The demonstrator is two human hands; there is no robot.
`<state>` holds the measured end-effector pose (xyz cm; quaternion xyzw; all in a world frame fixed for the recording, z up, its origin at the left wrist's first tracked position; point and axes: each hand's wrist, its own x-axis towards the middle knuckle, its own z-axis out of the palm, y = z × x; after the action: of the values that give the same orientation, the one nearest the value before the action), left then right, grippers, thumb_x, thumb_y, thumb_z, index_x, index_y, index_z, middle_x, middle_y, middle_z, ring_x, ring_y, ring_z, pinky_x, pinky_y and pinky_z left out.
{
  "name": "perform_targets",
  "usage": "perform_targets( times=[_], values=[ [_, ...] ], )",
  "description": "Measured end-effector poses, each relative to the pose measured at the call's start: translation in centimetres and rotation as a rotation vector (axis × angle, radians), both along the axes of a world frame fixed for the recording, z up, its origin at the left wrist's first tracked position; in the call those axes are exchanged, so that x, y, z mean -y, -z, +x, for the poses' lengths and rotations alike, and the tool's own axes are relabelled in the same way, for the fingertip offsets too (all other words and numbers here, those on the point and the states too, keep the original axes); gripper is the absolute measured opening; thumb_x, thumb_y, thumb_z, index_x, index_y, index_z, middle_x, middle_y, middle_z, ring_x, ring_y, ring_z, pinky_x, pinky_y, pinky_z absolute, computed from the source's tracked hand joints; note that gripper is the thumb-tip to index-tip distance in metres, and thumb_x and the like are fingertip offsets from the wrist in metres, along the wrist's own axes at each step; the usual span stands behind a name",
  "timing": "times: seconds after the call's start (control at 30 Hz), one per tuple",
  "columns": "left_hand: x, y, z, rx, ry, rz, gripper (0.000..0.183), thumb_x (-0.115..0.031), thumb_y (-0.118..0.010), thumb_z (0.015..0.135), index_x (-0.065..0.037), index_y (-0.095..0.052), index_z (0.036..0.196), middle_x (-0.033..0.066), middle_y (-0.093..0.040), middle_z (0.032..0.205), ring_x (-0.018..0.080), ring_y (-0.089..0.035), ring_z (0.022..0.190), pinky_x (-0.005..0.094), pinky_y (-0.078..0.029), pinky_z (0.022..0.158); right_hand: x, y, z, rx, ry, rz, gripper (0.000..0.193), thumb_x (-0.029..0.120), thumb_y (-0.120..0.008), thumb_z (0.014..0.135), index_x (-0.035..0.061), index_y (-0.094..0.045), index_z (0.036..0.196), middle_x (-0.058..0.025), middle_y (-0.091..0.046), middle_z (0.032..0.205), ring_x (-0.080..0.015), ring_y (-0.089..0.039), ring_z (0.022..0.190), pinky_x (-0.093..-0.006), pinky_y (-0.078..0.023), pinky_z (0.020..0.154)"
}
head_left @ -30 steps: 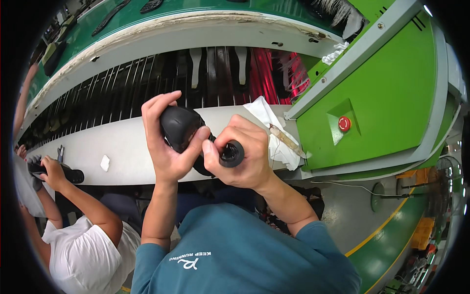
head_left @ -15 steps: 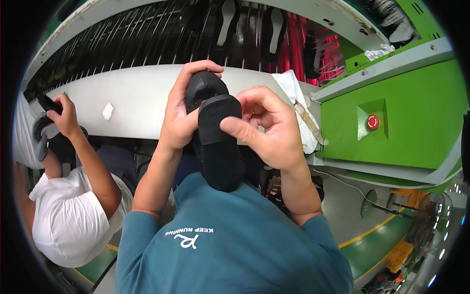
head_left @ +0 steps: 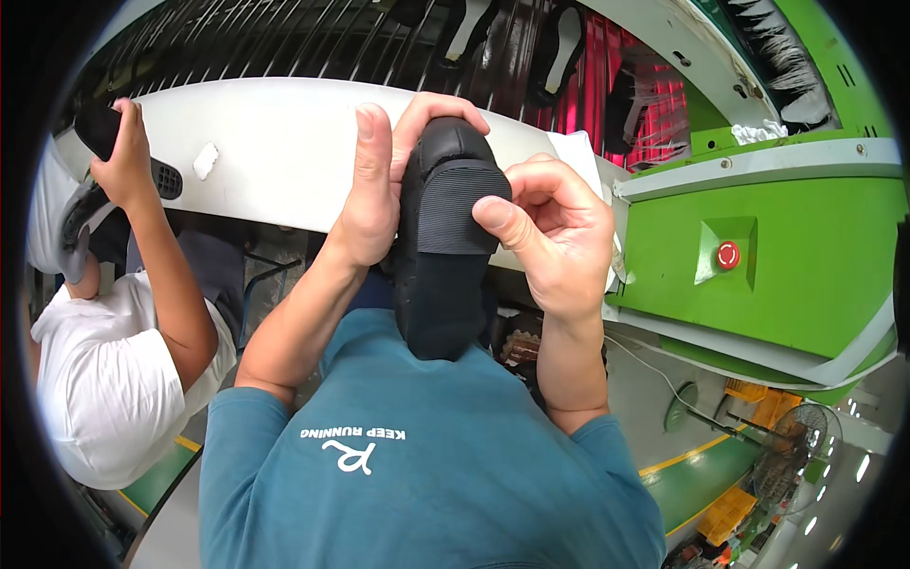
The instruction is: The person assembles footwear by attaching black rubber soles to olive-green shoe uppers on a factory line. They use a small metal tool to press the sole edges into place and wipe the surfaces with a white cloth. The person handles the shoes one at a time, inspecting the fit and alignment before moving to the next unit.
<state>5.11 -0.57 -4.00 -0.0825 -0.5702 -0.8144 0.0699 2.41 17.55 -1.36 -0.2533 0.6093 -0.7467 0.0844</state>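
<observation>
A black shoe (head_left: pixel 447 142) is upright before my chest, its rounded end pointing away from me. Against its underside lies a black sole (head_left: pixel 463 211) with a finely ribbed patch, its edge close to the shoe's rim. My left hand (head_left: pixel 372 204) holds the shoe from the left, fingers curled over the far end and thumb raised off it. At the right edge of the ribbed patch, my right hand (head_left: pixel 567 242) pinches the sole between thumb and bent forefinger. How firmly the sole is joined to the shoe cannot be seen.
Beyond my hands runs a white ledge (head_left: pixel 275 114) with a white scrap (head_left: pixel 205 161). Behind it, a roller conveyor (head_left: pixel 351 47) carries dark shoes. To the right stands a green machine (head_left: pixel 796 228) with a red button (head_left: pixel 727 255). At left, a co-worker in white (head_left: pixel 123 379) holds a black shoe.
The sole now lines up more closely with the shoe, covering its underside. My left thumb has lifted off and points up. The view has shifted slightly.
</observation>
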Motion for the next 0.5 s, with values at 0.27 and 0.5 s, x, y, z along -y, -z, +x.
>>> perform_targets(
  times=[0.27,0.5],
  values=[
    [-0.12,-0.18,0.21,-0.025,-0.008,-0.039,0.1,-0.085,-0.004,0.102,-0.005,-0.057,0.129,0.005,-0.064,0.097,0.0113,-0.061,0.09,0.0273,-0.05,0.084,-0.16,-0.56,0.48,0.013,0.002,0.02,0.021,0.009,-0.089,0.092,0.0004,-0.071,0.1,-0.0025,-0.072,0.087,-0.0052,-0.067,0.075,-0.02,-0.054,0.066],
    [-0.1,-0.61,0.61,0.022,0.007,-0.092,0.109,-0.092,-0.001,0.096,-0.004,-0.056,0.128,0.0058,-0.061,0.1,0.0131,-0.06,0.09,0.0287,-0.048,0.084,-0.25,-1.02,0.92,0.031,0.02,0.023,0.02,0.008,-0.089,0.091,0.0004,-0.072,0.098,-0.0024,-0.071,0.088,-0.0046,-0.066,0.074,-0.0195,-0.053,0.065]
  ],
)
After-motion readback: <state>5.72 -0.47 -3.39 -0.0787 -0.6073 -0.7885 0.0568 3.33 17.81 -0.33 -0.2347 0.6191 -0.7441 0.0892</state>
